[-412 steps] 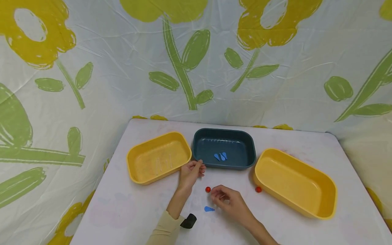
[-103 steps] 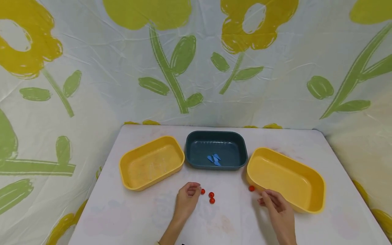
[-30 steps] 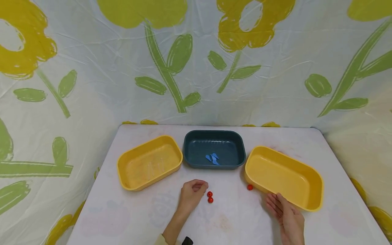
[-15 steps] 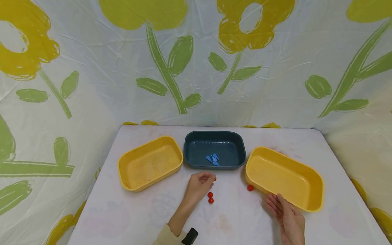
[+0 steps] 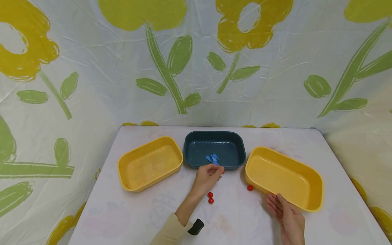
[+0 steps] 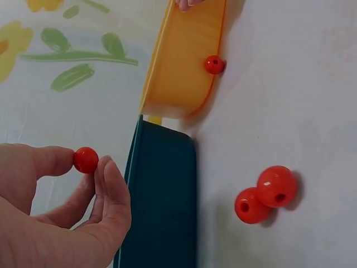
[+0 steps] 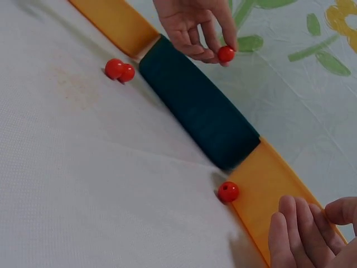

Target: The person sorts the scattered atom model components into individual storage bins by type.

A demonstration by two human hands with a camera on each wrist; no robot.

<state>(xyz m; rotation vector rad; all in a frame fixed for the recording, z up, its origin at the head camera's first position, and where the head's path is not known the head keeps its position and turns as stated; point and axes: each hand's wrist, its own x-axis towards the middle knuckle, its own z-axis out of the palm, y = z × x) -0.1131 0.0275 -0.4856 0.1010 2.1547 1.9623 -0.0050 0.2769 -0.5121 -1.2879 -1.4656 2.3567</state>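
Note:
My left hand [image 5: 208, 177] pinches a red bead [image 6: 86, 160] between thumb and fingertips, just above the near rim of the dark teal bin [image 5: 239, 149]. Several small blue teardrop-shaped pieces [image 5: 209, 158] lie inside that bin, partly hidden by the hand. Two more red beads [image 6: 277, 186] with holes sit touching each other on the table. Another red bead [image 5: 250, 188] rests against the near wall of the right yellow bin [image 5: 288, 177]. My right hand [image 5: 288, 217] is at that bin's near rim, its fingers nearly straight along the outer wall and the thumb near the rim.
To the left, a yellow bin [image 5: 137, 180] holds several thin whitish sticks [image 5: 149, 171]. The three bins stand in a row across the white table [image 5: 122, 217]. Behind them hangs a flower-print cloth [image 5: 116, 68].
My left hand has picked up one red bead and carried it right and away, to the teal bin's rim. The right hand's fingers loosened earlier; it has stayed still lately. The blue piece left the table earlier.

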